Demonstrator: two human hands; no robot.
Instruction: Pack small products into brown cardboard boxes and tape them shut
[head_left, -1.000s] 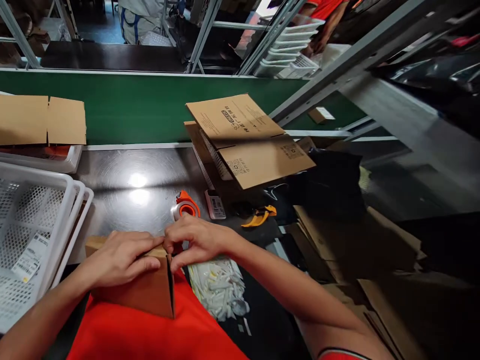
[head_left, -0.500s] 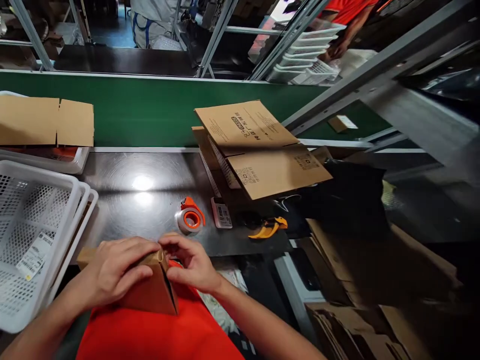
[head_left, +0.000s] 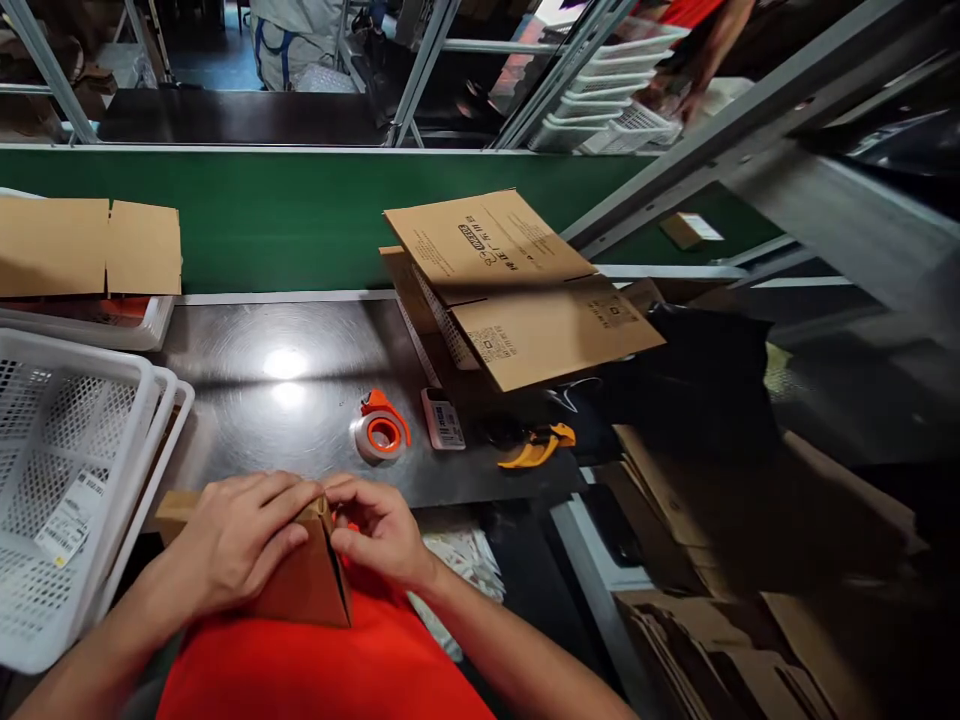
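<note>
A brown cardboard box is tilted against the red clothing at my front, close to the table's near edge. My left hand lies over its top and side, thumb and fingers gripping it. My right hand pinches the box's upper right edge, where the end flaps meet. Part of the box is hidden under my left hand. Beyond my hands, on the metal table, lies an orange tape dispenser with a roll of tape. Beside it is a small device with a labelled face.
Stacked white baskets stand at the left. A flattened carton rests on a basket at the back right. A yellow-handled tool lies near the right edge. Cardboard sheets fill the lower right. A green conveyor runs behind; another person's arm shows beyond.
My hands keep nearly the same hold on the box, with only a slight shift of the right fingers along its edge. The whole view has moved a little.
</note>
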